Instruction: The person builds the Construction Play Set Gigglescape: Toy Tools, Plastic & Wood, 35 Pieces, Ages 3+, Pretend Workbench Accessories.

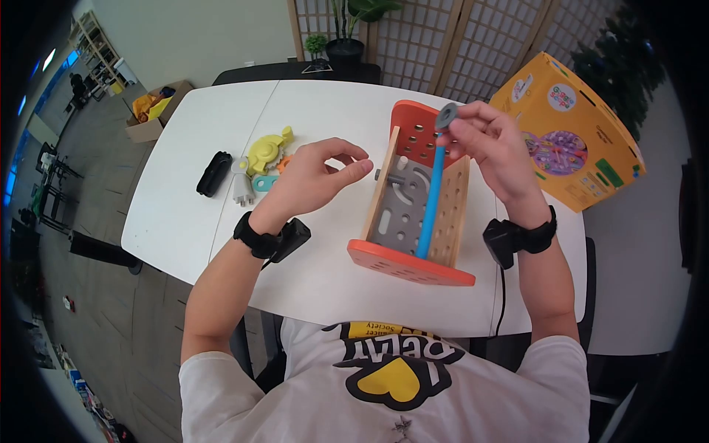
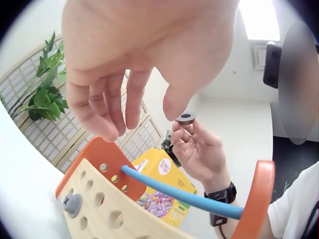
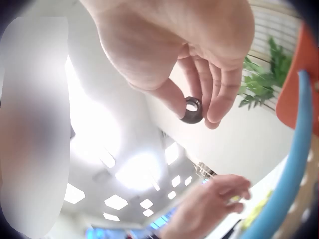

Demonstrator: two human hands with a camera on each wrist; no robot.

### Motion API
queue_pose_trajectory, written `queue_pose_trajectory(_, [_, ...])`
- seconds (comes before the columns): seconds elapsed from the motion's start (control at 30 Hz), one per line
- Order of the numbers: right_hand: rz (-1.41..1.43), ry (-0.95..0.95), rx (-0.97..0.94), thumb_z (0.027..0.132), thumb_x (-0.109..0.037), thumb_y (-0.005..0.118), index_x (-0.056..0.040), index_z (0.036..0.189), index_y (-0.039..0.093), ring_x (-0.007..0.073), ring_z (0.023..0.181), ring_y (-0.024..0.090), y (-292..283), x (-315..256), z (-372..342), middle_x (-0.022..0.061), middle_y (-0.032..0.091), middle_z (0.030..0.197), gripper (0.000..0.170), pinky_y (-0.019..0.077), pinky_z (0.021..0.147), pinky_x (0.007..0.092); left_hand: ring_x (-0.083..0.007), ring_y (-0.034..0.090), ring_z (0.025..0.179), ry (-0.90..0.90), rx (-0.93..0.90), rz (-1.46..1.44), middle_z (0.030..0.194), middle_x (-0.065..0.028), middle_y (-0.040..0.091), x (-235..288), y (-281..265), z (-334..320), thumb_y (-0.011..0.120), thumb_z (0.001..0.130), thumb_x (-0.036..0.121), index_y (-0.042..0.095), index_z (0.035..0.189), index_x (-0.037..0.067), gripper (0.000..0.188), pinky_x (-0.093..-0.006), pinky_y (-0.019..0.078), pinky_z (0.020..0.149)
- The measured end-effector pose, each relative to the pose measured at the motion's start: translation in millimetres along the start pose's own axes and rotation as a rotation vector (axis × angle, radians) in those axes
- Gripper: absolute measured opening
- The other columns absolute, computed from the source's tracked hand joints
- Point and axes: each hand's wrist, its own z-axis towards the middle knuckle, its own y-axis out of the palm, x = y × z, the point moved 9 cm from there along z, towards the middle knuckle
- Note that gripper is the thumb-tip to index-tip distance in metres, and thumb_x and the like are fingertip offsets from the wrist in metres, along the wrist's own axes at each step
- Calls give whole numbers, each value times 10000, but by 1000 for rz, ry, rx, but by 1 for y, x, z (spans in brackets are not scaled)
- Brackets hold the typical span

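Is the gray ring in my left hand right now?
No, your right hand pinches the gray ring between thumb and fingers, while your left hand holds nothing.

Matt plastic ring; wooden panel

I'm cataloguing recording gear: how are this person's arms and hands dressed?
Short white sleeves, with a black strap on each wrist carrying a boxy black device. A thin dark cable hangs below the right one. The left hand and right hand are bare.
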Motion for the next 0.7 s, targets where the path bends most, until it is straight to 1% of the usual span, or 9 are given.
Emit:
queue_pose_trajectory(0.1, [198, 172, 88, 985, -134, 686, 35, 1154, 649, 180, 939, 714, -36, 42, -3, 119, 729, 1037, 242, 567, 815, 280, -163, 688, 1002, -43, -21, 107, 1100, -81, 738, -19, 10, 5, 693, 999, 335, 721, 1179, 25, 360, -310, 537, 872])
queue_pose_trajectory(0.17, [173, 261, 126, 992, -122, 673, 33, 1152, 647, 179, 959, 711, -49, 67, -11, 123, 719, 1067, 225, 573, 824, 284, -185, 694, 992, -39, -13, 154, 1089, -104, 746, -27, 15, 8, 688, 994, 402, 722, 1183, 33, 416, -332, 543, 871])
queue_pose_trajectory(0.23, [135, 326, 179, 1006, -105, 645, 37, 1131, 646, 190, 975, 709, -47, 81, -20, 134, 711, 1085, 190, 577, 849, 290, -208, 706, 1004, -103, -28, 164, 1089, -126, 753, -29, 20, 9, 680, 989, 442, 718, 1198, 21, 472, -352, 550, 877])
queue_pose_trajectory(0.27, [133, 370, 170, 1006, -107, 644, 38, 1139, 640, 194, 984, 708, -42, 87, -23, 136, 708, 1089, 197, 578, 860, 294, -220, 711, 1010, -138, -36, 169, 1089, -138, 757, -30, 22, 9, 677, 987, 462, 716, 1205, 15, 499, -362, 554, 881])
queue_pose_trajectory(0.37, [157, 487, 134, 1001, -118, 654, 46, 1159, 619, 212, 1034, 700, -35, 114, -28, 143, 695, 1095, 231, 583, 905, 311, -246, 726, 1040, -103, -57, 191, 1095, -175, 760, -43, 33, 16, 677, 979, 488, 699, 1236, -37, 585, -364, 563, 902])
queue_pose_trajectory(0.47, [48, 574, 58, 1016, -87, 616, 57, 1190, 577, 220, 1010, 703, -24, 131, -19, 128, 671, 1137, 230, 596, 935, 335, -259, 731, 1061, -149, -62, 150, 1112, -200, 756, -48, 38, 17, 691, 974, 470, 676, 1253, -91, 627, -356, 564, 929])
queue_pose_trajectory(0.57, [-258, 575, 27, 1029, -140, 618, 55, 1122, 623, 196, 922, 715, -8, 126, -17, 109, 692, 1052, 216, 601, 850, 310, -254, 733, 1058, -141, -77, 55, 1113, -211, 755, -55, 44, 19, 700, 972, 437, 667, 1260, -108, 618, -339, 562, 939])
queue_pose_trajectory(0.67, [-655, 544, -203, 1034, -208, 633, 42, 1001, 673, 156, 828, 713, 1, 129, -5, 75, 702, 885, 256, 584, 758, 282, -246, 730, 1063, -154, -88, -13, 1118, -207, 755, -55, 47, 19, 702, 973, 396, 672, 1265, -97, 574, -341, 558, 950])
queue_pose_trajectory(0.7, [-722, 505, -227, 1033, -221, 638, 39, 967, 680, 147, 809, 712, 2, 131, -2, 70, 698, 844, 271, 577, 735, 278, -245, 730, 1063, -161, -84, -16, 1118, -208, 755, -53, 46, 18, 701, 973, 386, 674, 1264, -93, 561, -339, 557, 951])
